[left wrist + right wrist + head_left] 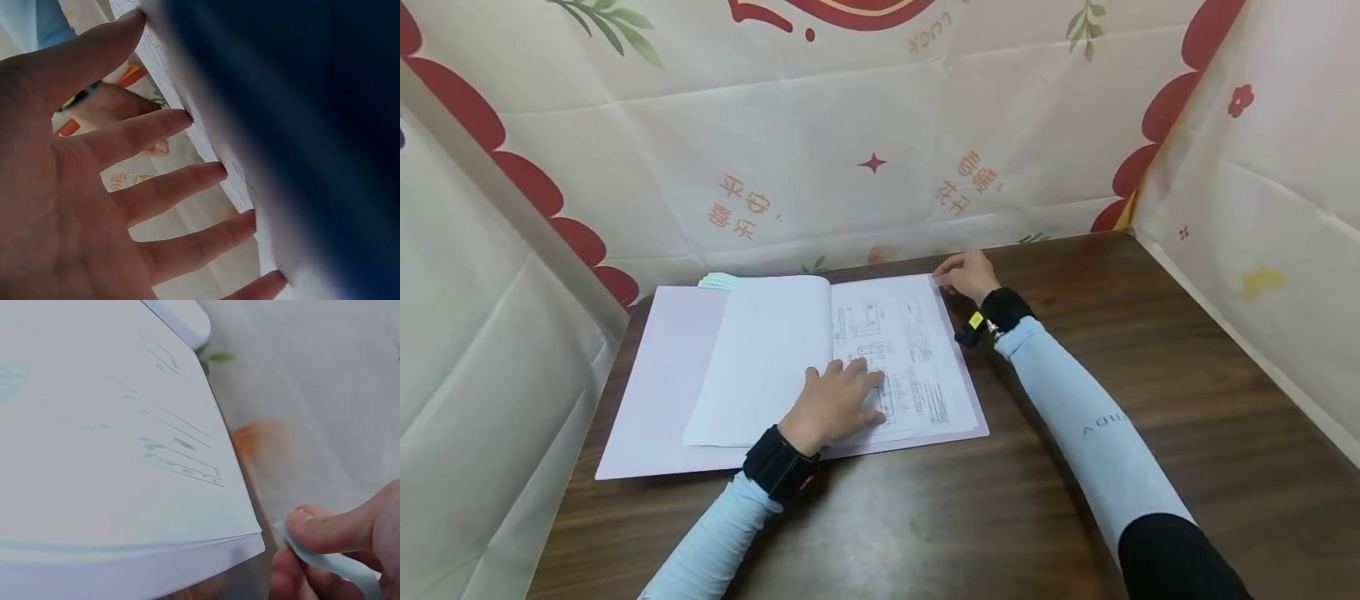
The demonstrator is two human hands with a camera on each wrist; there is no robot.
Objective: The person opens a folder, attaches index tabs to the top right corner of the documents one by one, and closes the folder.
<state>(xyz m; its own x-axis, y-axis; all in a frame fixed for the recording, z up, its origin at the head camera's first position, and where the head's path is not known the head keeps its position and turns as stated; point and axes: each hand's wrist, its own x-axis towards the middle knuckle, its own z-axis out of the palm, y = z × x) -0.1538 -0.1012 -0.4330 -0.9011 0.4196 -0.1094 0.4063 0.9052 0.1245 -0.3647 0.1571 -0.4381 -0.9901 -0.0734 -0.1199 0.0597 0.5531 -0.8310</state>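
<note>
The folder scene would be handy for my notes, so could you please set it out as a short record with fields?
folder: lilac, open on the table
left page: no print visible
right page: line drawings and fine print, too small to read
left hand: fingers spread, touching the right page
right hand: by the right page's far right corner, pinching a pale strip
backdrop: patterned cloth

Lilac cover (658, 383), white pages (772, 350), brown wood-grain table (947, 517).
</note>
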